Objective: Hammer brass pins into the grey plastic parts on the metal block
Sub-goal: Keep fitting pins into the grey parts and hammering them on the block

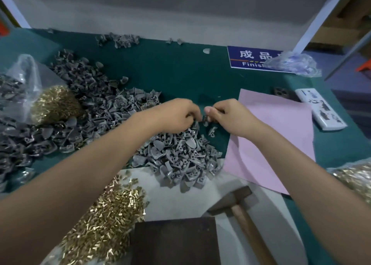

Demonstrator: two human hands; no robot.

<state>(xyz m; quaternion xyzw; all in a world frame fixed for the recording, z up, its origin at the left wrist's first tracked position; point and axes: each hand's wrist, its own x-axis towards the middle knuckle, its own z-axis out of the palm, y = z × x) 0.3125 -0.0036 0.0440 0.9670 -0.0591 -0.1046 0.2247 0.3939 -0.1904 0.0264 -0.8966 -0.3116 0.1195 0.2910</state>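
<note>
My left hand and my right hand meet above the far edge of a heap of grey plastic parts. Both have curled fingers, and a small grey part is pinched between their fingertips. A pile of loose brass pins lies at the lower left, partly under my left forearm. The dark metal block sits at the bottom centre with nothing on it. A hammer with a wooden handle lies just right of the block.
A bigger heap of grey parts and a plastic bag with brass pins fill the left side. A pink sheet lies on the right, with a white box, a blue sign and more pins beyond.
</note>
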